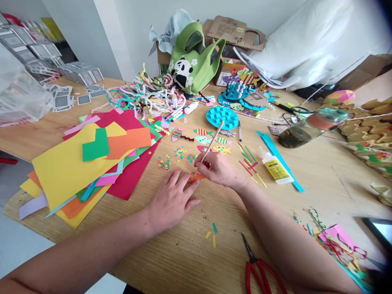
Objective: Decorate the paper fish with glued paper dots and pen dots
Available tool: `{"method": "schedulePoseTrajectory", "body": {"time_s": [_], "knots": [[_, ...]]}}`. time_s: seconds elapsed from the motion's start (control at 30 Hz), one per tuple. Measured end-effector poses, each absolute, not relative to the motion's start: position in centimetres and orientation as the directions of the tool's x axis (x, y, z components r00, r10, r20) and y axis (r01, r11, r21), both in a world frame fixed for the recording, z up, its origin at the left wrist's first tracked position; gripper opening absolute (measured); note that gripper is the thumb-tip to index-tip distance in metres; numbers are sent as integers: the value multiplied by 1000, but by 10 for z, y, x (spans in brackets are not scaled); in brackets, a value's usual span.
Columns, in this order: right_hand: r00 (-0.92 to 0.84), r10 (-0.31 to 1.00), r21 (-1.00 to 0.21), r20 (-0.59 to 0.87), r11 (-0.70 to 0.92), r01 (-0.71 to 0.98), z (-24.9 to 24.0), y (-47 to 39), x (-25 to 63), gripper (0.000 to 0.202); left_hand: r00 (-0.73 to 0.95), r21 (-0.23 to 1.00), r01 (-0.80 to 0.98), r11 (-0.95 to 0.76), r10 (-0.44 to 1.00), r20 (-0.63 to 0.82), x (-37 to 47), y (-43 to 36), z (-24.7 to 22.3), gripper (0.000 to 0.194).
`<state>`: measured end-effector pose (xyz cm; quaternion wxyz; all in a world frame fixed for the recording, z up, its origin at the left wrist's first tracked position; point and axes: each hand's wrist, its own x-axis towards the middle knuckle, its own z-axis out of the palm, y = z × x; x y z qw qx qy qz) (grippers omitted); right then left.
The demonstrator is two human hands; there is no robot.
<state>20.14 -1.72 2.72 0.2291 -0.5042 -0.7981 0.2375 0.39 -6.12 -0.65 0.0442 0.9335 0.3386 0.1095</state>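
In my right hand (pixel 219 168) is a thin wooden stick (pixel 213 141), pinched between thumb and fingers and slanting up and away. Its lower tip meets a small orange paper piece (pixel 196 177) on the table. My left hand (pixel 173 196) lies flat with fingers spread, its fingertips at the left edge of that orange piece, partly covering it. Just beyond the hands are small paper dots (pixel 164 162) in several colours. Behind them lie several decorated paper fish (pixel 203 139) with stripes and spots.
Red-handled scissors (pixel 259 269) lie near my right forearm. A glue bottle (pixel 277 168) and blue strips stand to the right, before a glass jar (pixel 312 128). Coloured paper sheets (pixel 70 171) are piled left. Pipe cleaners (pixel 147 94) and a green panda bag (pixel 194 61) sit behind.
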Motion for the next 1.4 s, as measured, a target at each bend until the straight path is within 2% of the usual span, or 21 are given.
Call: {"method": "schedulePoseTrajectory", "body": {"time_s": [0.2,0.5,0.6,0.73,0.8,0.87,1.13,1.4], "knots": [[-352,928,-662,124,342,667,25,-16,202,18,746,188,615,-766,642,178,4,-61,-4,47],[-354,927,-667,124,342,662,23,-15,202,17,738,213,614,-760,649,185,5,-62,-5,50],[-351,929,-647,118,340,683,24,-16,202,18,714,292,599,-746,662,227,5,-61,-2,42],[-352,931,-620,95,332,711,27,-16,201,19,602,509,575,-641,752,267,2,-49,4,16],[-356,931,-604,85,332,725,28,-16,200,19,516,655,572,-494,837,181,-1,-37,7,9],[-361,929,-588,81,337,736,29,-15,200,20,468,783,579,-229,879,-89,-1,-24,9,6],[-398,914,-548,76,372,749,28,-15,199,22,403,742,665,84,796,-451,24,9,17,16],[-412,907,-527,91,395,753,27,-15,199,23,389,706,692,150,746,-540,37,12,19,18]]}}
